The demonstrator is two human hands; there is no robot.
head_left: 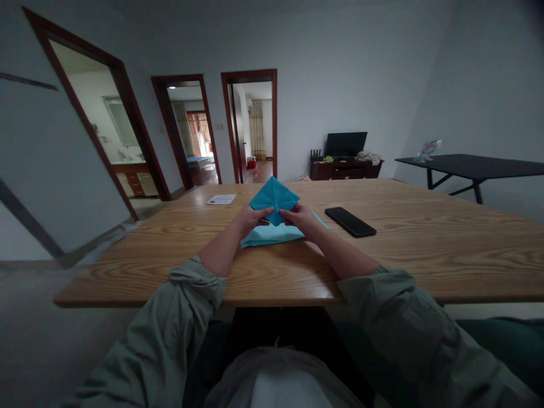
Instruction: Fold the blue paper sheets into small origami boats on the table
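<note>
Left hand [250,220] and right hand [302,221] pinching folded blue paper [274,198] from either side, fingers nearly meeting at its middle, above the table.

Paper's upper point directed away from the body, long axis front to back; paler flap lying beneath the hands on the wooden table [170,255]. Black smartphone [351,221] just right; white printed card [221,199] ahead left.
</note>
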